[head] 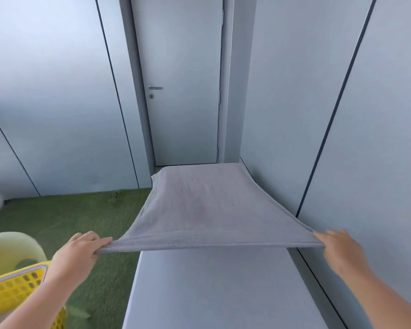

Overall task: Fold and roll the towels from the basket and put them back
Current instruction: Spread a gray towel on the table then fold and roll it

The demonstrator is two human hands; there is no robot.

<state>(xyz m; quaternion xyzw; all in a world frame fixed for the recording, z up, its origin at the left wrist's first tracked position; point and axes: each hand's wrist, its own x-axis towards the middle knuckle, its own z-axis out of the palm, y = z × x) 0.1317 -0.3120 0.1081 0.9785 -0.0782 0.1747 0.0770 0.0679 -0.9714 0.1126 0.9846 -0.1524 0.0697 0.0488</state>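
A grey towel point(204, 205) is stretched out flat above the far half of a long grey table point(223, 288). My left hand point(81, 250) pinches its near left corner and my right hand point(339, 248) pinches its near right corner, pulling the near edge taut. The towel's far edge lies on the table's far end. A yellow perforated basket point(12, 293) sits at the lower left, beside my left forearm; its inside is out of sight.
Green carpet point(81, 217) covers the floor left of the table. A pale green rounded object point(10, 248) stands behind the basket. A grey wall point(365, 138) runs close along the table's right side. A shut door point(183, 91) faces the table's far end.
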